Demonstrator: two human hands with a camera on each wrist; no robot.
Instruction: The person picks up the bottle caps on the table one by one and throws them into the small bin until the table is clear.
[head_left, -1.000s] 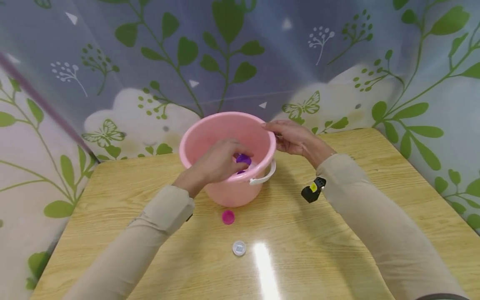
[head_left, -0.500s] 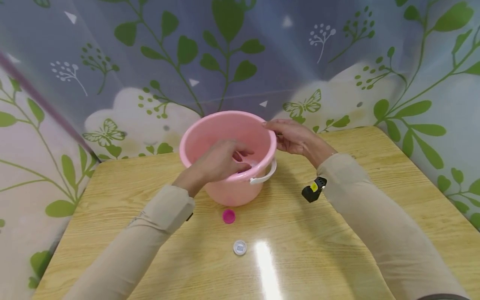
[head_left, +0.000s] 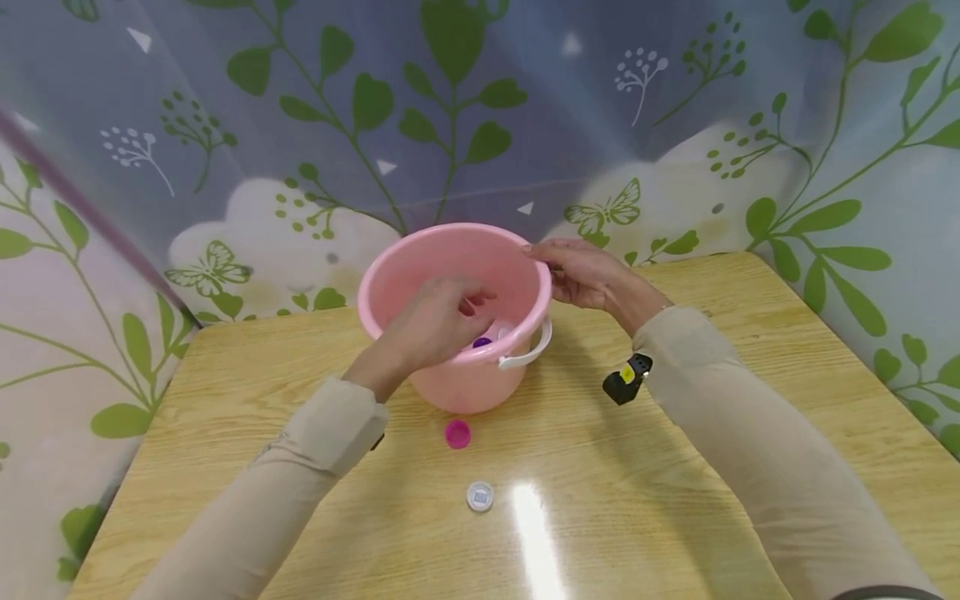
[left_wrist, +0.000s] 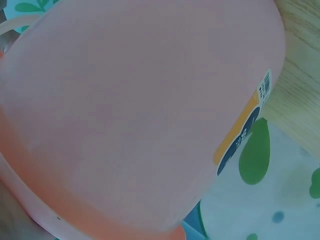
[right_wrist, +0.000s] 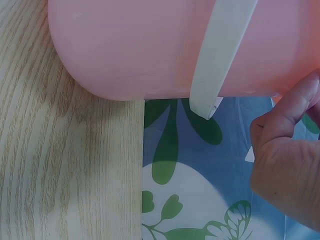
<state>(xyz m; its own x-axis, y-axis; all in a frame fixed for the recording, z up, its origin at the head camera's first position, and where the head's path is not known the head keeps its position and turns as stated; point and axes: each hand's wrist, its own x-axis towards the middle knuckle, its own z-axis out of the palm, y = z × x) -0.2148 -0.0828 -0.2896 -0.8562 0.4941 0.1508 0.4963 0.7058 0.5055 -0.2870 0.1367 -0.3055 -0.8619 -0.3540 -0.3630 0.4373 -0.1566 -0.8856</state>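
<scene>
A pink bucket (head_left: 468, 379) with a white handle (head_left: 528, 350) stands upright on the wooden table. Over its near rim reaches my left hand (head_left: 442, 321), its thumb and fingers apart inside the bucket with nothing visible between them. A small purple thing (head_left: 482, 342) shows below that thumb, low in the bucket, and a whitish piece lies beside it; the hand hides most of the inside. At the right side of the rim, my right hand (head_left: 585, 273) pinches the bucket's edge. In the right wrist view the thumb (right_wrist: 295, 107) lies against the pink rim.
On the table (head_left: 262, 375) in front of the bucket lie a small magenta cap (head_left: 457, 433) and, nearer, a round white cap (head_left: 480, 497). A patterned curtain (head_left: 480, 125) hangs close behind the bucket. A black wrist camera (head_left: 626, 382) juts from the right sleeve.
A larger purple piece seen at my left fingers a second ago is out of sight now; a smaller purple bit shows under the thumb. The right hand stays on the rim.
</scene>
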